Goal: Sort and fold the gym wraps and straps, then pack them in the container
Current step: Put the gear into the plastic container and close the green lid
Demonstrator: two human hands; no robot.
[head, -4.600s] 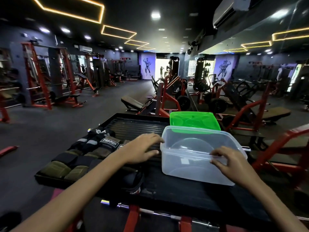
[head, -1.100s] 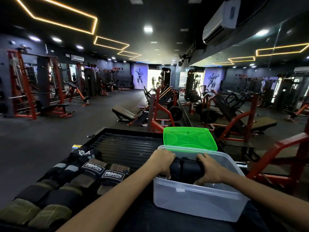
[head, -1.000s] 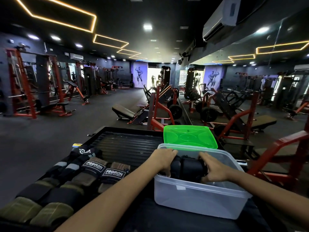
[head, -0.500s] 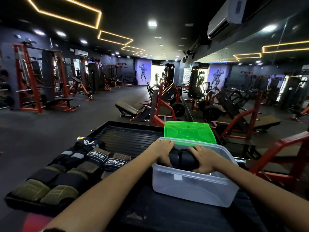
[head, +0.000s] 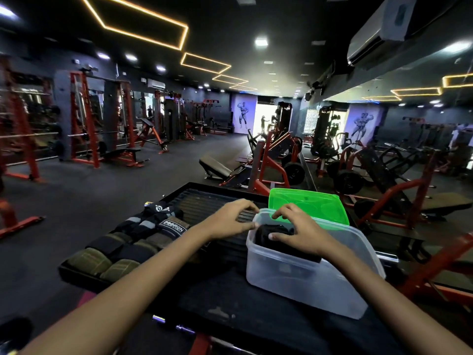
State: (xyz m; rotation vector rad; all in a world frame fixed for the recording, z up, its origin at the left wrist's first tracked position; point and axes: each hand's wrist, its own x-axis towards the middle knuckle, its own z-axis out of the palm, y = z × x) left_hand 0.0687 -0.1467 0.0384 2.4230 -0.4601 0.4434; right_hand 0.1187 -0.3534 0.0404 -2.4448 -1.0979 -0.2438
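Far left of the black platform (head: 225, 301): row of folded wraps and straps (head: 120, 245), olive and black, laid side by side, one with a white PROIRON label (head: 174, 227) facing up; near ends at the platform's left edge. Beyond them, ribbed black surface running back toward the gym floor. Centre: left hand (head: 227, 221) over the ribbed surface, just beside the container's left rim, fingers loosely bent and spread, holding nothing, fingertips at or near the rim corner; actual contact not clear. Right of that: clear plastic container (head: 307, 280) standing upright on the platform, open-topped. Inside, at its left end, a black folded wrap (head: 271, 233), partly hidden by the hand above. Right hand (head: 299, 229) over the container opening, fingers curved downward, thumb on the black wrap, fingertips near the far rim; whether pressing or gripping cannot be told. Behind the container, touching its far rim: green lid (head: 312, 206), tilted. Farther right: red-framed gym machines (head: 378, 190), out of reach.
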